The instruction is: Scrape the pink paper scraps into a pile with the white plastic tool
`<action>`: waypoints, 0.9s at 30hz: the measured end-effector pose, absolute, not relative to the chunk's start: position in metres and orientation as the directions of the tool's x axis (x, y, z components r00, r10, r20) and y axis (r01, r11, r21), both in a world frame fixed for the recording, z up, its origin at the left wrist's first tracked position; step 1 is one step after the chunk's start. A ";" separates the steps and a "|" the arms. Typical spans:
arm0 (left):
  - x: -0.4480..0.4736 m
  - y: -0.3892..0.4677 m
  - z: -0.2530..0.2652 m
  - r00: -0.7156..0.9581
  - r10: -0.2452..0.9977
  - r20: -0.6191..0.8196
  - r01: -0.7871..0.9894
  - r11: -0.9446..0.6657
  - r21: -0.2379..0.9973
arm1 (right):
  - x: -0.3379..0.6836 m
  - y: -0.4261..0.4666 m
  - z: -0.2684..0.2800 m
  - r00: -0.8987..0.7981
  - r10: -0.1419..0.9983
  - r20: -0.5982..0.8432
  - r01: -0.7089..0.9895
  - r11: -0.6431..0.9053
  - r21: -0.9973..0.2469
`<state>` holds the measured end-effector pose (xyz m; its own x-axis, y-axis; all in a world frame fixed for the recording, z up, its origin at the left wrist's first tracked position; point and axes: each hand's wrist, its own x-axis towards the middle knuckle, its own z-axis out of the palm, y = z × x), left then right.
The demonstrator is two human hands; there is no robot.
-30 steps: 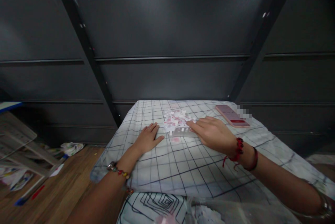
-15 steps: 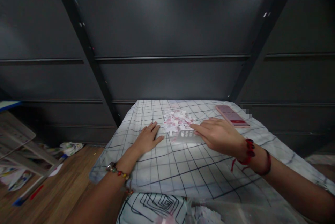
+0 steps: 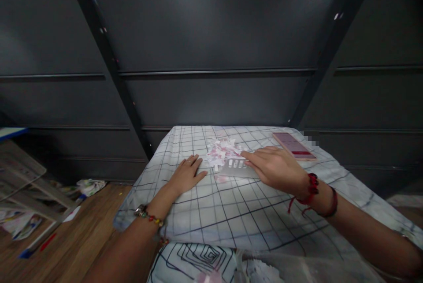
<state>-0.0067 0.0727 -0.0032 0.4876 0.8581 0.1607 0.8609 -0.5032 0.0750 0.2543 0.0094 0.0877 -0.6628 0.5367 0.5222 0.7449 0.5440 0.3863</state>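
On the checked cloth lies a loose heap of white and pink paper scraps point(image 3: 220, 150). My right hand point(image 3: 276, 168) is closed on a thin, flat grey-white scraper-like plate point(image 3: 236, 171) with a row of slots along its upper edge. The plate is at the near right side of the heap, and my fingers cover its right end. Palm down on the cloth, left of the heap, my left hand point(image 3: 187, 174) holds nothing and has its fingers apart.
A pink-edged phone point(image 3: 294, 146) lies at the table's back right. The cloth-covered table point(image 3: 211, 217) stands against a dark panelled wall point(image 3: 211, 102). Below are a patterned cushion-like item point(image 3: 194, 258) and a clear plastic bag point(image 3: 307, 265). A ladder-like frame point(image 3: 42, 195) stands left.
The slotted plate has tilted, and its face looks greyer with longer slots. My right hand has shifted slightly upward. My left hand has stayed in place.
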 end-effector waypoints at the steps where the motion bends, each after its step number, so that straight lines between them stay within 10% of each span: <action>1: -0.007 0.073 -0.003 0.488 0.858 0.161 0.861 -0.503 0.076 | 0.255 0.009 0.088 -0.653 0.543 0.529 0.754 0.530 0.387; 27: -0.008 0.074 -0.006 0.488 0.854 0.179 0.852 -0.511 0.111 | 0.250 0.005 0.092 -0.660 0.558 0.503 0.751 0.504 0.427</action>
<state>-0.0079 0.0744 -0.0060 0.4884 0.8540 0.1793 0.8525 -0.5108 0.1112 0.2503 0.0049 0.0917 -0.6601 0.5581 0.5028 0.7510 0.5035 0.4271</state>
